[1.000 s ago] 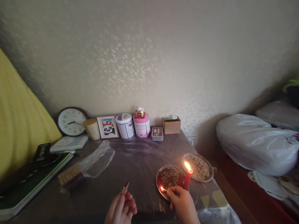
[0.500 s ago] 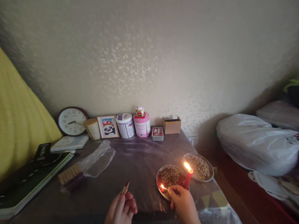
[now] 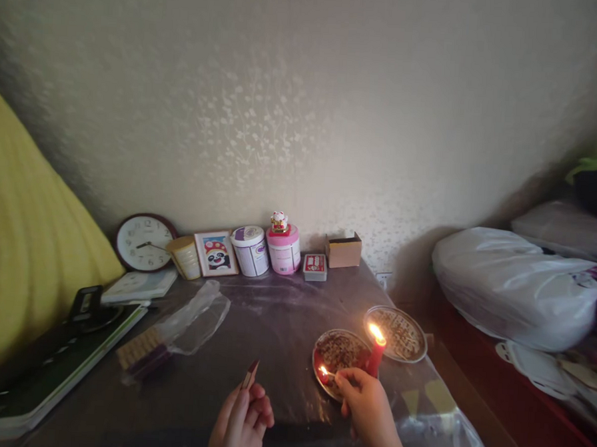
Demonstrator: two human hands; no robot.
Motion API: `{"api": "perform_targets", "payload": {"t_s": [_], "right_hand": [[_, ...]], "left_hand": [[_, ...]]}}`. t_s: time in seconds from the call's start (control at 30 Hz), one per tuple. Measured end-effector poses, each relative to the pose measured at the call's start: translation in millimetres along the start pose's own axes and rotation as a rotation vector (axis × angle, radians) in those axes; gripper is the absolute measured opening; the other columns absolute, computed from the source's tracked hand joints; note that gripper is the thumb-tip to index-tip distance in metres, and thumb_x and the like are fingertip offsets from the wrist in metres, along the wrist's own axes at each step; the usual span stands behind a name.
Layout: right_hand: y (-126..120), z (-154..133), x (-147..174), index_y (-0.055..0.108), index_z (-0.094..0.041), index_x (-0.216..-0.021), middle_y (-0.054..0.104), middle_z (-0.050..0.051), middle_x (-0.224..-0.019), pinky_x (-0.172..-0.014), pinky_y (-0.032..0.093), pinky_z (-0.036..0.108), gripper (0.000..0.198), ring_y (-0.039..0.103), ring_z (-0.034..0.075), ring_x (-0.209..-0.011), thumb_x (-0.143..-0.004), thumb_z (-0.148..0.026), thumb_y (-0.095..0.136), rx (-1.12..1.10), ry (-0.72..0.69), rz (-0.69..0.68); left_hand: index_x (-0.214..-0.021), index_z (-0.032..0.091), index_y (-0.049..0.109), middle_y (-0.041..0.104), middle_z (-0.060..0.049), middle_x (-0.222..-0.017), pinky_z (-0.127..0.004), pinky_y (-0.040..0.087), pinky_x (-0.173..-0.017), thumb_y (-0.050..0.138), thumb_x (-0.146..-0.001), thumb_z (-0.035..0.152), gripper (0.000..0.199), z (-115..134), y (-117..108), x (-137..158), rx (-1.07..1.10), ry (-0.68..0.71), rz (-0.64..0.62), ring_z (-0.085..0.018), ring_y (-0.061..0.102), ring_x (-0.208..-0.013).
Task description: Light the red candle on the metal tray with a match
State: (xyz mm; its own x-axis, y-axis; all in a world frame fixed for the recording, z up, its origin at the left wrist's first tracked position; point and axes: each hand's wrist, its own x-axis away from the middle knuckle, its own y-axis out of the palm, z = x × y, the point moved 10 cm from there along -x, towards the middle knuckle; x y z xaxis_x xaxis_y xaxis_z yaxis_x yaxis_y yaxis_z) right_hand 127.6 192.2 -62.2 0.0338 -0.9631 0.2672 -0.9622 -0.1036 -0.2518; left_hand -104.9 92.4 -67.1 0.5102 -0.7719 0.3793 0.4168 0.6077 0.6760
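A thin burning match [image 3: 327, 372] is pinched by the right hand [image 3: 366, 408] over the round red dish [image 3: 339, 356], beside the waxy red candle [image 3: 374, 355]; a slim matchbox [image 3: 249, 374] is gripped by the left hand [image 3: 241, 422].

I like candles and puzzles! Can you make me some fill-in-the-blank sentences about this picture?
1. The lit candle is coloured ____.
2. The right hand holds a burning ____ over the near dish.
3. The round clock leans against the ____.
4. The left hand holds a small matchbox in its ____.

Missing words: red; match; wall; grip
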Motion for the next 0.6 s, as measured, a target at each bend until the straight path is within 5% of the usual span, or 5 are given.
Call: {"api": "perform_targets", "payload": {"t_s": [0.33, 0.43, 0.5, 0.57, 0.6], "right_hand": [[1, -21, 18, 0.062, -0.018, -0.073, 0.044, -0.008, -0.034, -0.029, 0.025, 0.019, 0.03, 0.037, 0.009, -0.028, -0.074, -0.048, 0.056, -0.07, -0.091, -0.039], [-13, -33, 37, 0.062, -0.02, -0.077, 0.044, -0.009, -0.034, -0.029, 0.02, 0.019, 0.036, 0.032, 0.007, -0.026, -0.075, -0.056, 0.058, -0.086, -0.102, -0.154], [-47, -37, 43, 0.062, -0.022, -0.083, 0.047, -0.008, -0.036, -0.027, 0.022, 0.021, 0.042, 0.03, 0.007, -0.023, -0.075, -0.063, 0.057, -0.015, -0.11, -0.184], [-134, -52, 45, 0.063, -0.023, -0.086, 0.058, -0.004, -0.045, -0.033, 0.029, 0.021, 0.04, 0.038, 0.007, -0.025, -0.083, -0.061, 0.048, 0.119, -0.272, 0.221], [-168, -51, 44, 0.062, -0.023, -0.084, 0.062, -0.002, -0.049, -0.036, 0.032, 0.022, 0.038, 0.043, 0.007, -0.028, -0.087, -0.057, 0.045, 0.147, -0.287, 0.319]], "left_hand": [[-0.078, 0.019, 0.077, 0.068, -0.002, -0.064, -0.027, 0.049, -0.045, 0.093, -0.041, 0.039, 0.045, 3, -3, -2, -0.004, 0.0, 0.002, -0.016, 0.061, -0.053], [-0.074, 0.019, 0.077, 0.07, -0.003, -0.063, -0.027, 0.05, -0.045, 0.094, -0.037, 0.036, 0.044, -1, -7, -5, -0.005, -0.042, 0.004, -0.016, 0.062, -0.052], [-0.072, 0.019, 0.077, 0.07, -0.003, -0.064, -0.028, 0.051, -0.046, 0.094, -0.035, 0.035, 0.044, -4, -11, -7, -0.013, -0.073, 0.01, -0.017, 0.063, -0.053], [-0.071, 0.019, 0.076, 0.071, -0.003, -0.065, -0.028, 0.052, -0.048, 0.094, -0.035, 0.035, 0.042, -5, -14, -10, -0.02, -0.085, 0.01, -0.017, 0.064, -0.054], [-0.07, 0.019, 0.076, 0.071, -0.003, -0.065, -0.028, 0.052, -0.048, 0.094, -0.035, 0.035, 0.042, -5, -15, -11, -0.025, -0.087, 0.011, -0.017, 0.064, -0.054]]}}
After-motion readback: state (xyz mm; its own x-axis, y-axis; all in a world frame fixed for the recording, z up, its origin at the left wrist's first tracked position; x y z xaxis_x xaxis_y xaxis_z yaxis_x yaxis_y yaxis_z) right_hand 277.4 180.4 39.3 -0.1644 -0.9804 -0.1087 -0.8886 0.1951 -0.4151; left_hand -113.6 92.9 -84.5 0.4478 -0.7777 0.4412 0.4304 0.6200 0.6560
